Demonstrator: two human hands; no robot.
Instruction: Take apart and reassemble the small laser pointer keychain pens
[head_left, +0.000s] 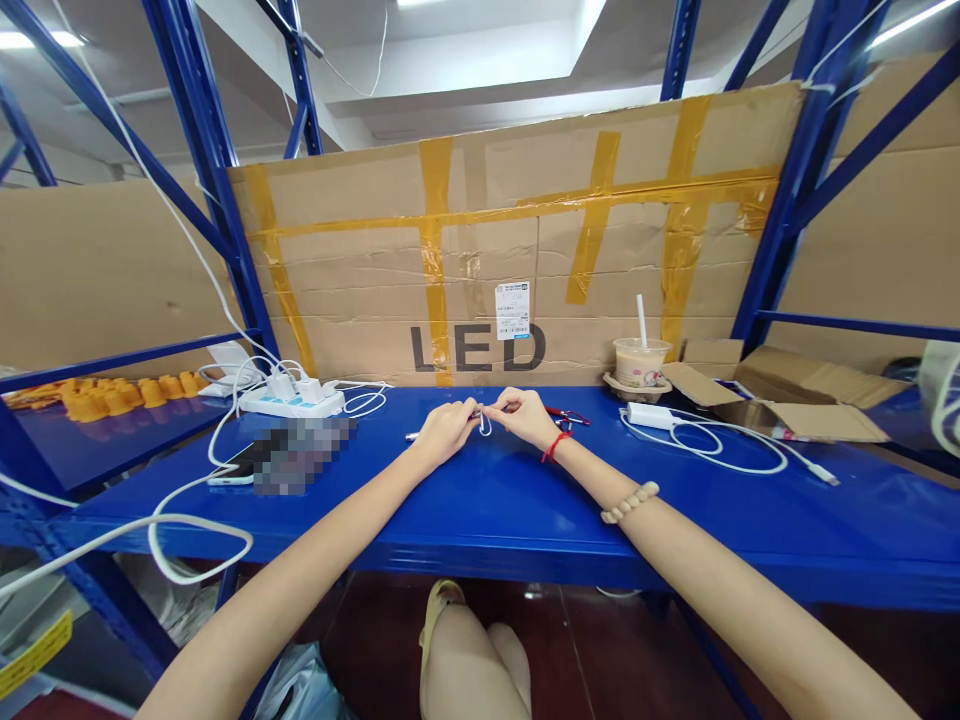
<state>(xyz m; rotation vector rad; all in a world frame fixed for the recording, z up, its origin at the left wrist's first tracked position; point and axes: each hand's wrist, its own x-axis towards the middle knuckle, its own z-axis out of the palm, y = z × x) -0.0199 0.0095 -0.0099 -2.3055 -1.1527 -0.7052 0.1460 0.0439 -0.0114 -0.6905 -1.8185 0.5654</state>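
Over the middle of the blue shelf (480, 530), both hands meet with their fingertips almost touching. My left hand (448, 432) is closed in a pinch on a small white loop (485, 426), and a thin silvery piece (412, 437) shows at its left side. My right hand (521, 415) pinches at the same small loop from the right; its fingers hide part of it. Just beyond the right wrist lies a red-handled tool or clip (574, 416), partly hidden by the hand.
A white power strip (292, 400) with cables and a phone (251, 460) lie to the left. At the right are a drink cup (640, 361), a white charger cable (651, 416) and an open cardboard box (810, 400). A cardboard panel (360, 280) stands behind.
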